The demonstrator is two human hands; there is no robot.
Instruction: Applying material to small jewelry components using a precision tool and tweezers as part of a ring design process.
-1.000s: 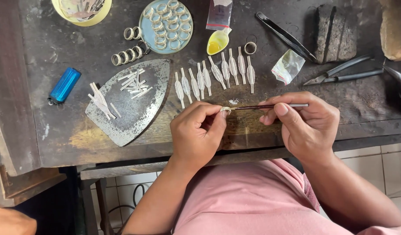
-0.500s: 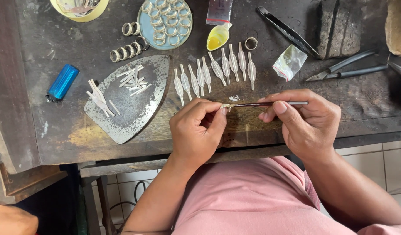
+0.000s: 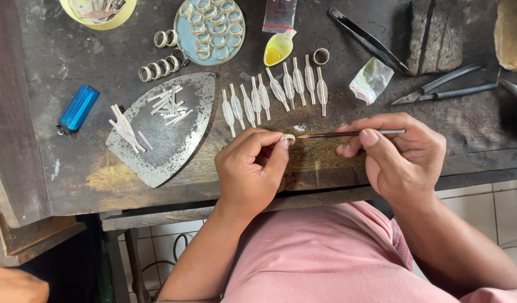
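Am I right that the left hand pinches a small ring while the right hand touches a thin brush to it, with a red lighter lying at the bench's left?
Not quite: the lighter is blue, as the head view shows. The left hand does pinch the small ring, and the right hand holds the thin brush to it.

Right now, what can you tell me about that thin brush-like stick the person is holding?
The thin dark stick with a pale metal-looking rear end lies nearly level above the dark worn wooden workbench. The right hand pinches it between thumb and fingers like a pen. Its fine pointed tip aims left and meets, or nearly meets, the small silvery ring piece pinched in the left hand. Whether the tip is bristle or metal is too small to tell.
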